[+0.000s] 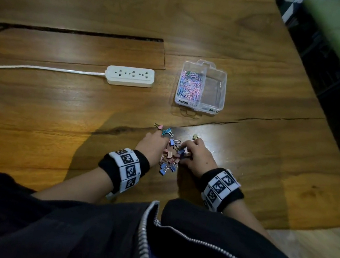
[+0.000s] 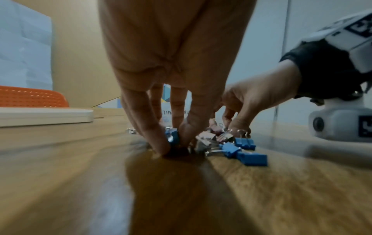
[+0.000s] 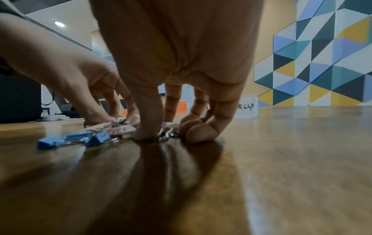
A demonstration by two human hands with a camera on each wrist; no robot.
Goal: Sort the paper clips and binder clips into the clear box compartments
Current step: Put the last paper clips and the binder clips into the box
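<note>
A clear box (image 1: 210, 104) stands ahead on the wooden table; its left compartment holds pastel paper clips (image 1: 189, 85), its right one looks empty. Between my hands lies a pile of blue and pink binder clips (image 1: 170, 155). My left hand (image 2: 173, 143) stands on its fingertips and pinches a blue binder clip (image 2: 172, 137) between thumb and finger. My right hand (image 3: 171, 133) curls down over the pile's right side, thumb and fingers closed on binder clips (image 3: 166, 135). Loose blue clips (image 2: 248, 153) lie beside both hands. A pink (image 1: 159, 126), a teal (image 1: 167, 131) and a yellowish clip (image 1: 196, 136) lie just beyond.
A white power strip (image 1: 130, 76) with its cable lies to the left of the box. A dark slot (image 1: 73, 31) cuts the tabletop behind it. The table's right edge (image 1: 330, 123) runs diagonally, with a green seat beyond. My dark jacket fills the bottom of the head view.
</note>
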